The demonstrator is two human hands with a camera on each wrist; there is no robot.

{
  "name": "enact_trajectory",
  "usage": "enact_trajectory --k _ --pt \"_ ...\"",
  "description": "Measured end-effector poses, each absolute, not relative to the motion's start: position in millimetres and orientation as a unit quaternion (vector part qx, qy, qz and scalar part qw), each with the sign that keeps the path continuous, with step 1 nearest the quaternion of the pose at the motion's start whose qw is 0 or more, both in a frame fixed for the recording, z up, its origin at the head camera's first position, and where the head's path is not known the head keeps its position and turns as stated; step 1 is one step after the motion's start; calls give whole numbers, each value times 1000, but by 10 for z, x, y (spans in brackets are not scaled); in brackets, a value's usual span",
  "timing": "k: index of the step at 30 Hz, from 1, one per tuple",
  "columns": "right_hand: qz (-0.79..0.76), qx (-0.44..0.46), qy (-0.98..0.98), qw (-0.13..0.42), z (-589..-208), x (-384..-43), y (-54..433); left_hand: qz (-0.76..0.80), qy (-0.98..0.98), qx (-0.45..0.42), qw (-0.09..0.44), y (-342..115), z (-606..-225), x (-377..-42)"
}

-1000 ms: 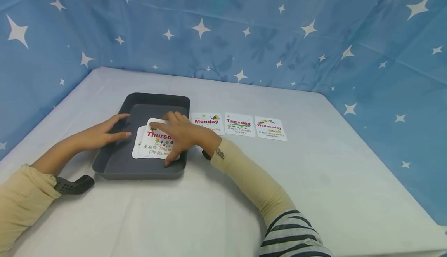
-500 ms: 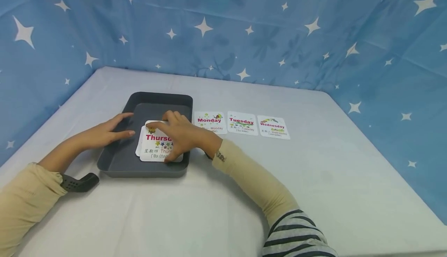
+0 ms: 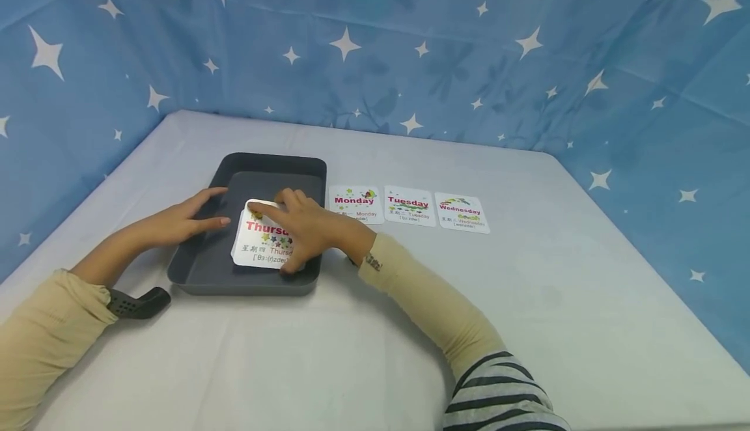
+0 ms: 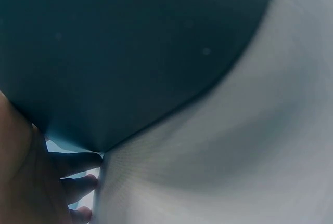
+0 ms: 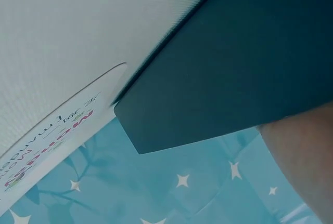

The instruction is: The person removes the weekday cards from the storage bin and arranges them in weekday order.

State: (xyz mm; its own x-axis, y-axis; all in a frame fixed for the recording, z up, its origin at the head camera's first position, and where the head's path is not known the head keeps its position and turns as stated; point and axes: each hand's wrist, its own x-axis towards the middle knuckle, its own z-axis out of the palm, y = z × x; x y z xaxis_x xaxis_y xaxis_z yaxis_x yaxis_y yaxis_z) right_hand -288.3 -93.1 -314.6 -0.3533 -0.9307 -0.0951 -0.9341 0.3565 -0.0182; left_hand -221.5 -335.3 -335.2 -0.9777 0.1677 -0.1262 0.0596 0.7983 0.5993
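Observation:
My right hand [image 3: 310, 226] reaches over the right wall of the dark grey tray [image 3: 205, 278] and holds the Thursday card [image 3: 258, 239], a white square with red lettering and coloured stars. Its index finger lies at the card's upper edge, its thumb at the lower right. The hand hides the card's right side. Another white card's edge peeks out beneath on the left. My left hand [image 3: 176, 222] rests at the tray's left wall, thumb and index finger extended over the rim. In the left wrist view, other fingers [image 4: 78, 187] of it lie along the tray's outside.
To the right of the tray, a row of white cards lies on the white tablecloth [image 3: 527, 314]: Monday [image 3: 354, 202], Tuesday [image 3: 410, 206] and Wednesday [image 3: 461, 211]. The Monday card is partly behind my right hand. A blue star-patterned curtain [image 3: 375, 47] surrounds the table.
The card under the Thursday card showed widely on its left; now the Thursday card covers nearly all of it. Both hands keep their places at the tray. The head view has shifted slightly.

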Motion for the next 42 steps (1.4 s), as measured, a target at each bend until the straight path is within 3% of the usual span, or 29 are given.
enact_trajectory --k 15,30,42 --pt "-13 -567 820 73 -3091 -2941 -888 313 944 59 89 -3363 -3372 -2187" --pt "-62 -480 874 40 -2811 -3150 -428 307 946 64 81 -3353 -3359 -2180" --pt "-24 -492 865 94 -2971 -3186 -85 304 947 64 84 -3362 -3370 -2183"
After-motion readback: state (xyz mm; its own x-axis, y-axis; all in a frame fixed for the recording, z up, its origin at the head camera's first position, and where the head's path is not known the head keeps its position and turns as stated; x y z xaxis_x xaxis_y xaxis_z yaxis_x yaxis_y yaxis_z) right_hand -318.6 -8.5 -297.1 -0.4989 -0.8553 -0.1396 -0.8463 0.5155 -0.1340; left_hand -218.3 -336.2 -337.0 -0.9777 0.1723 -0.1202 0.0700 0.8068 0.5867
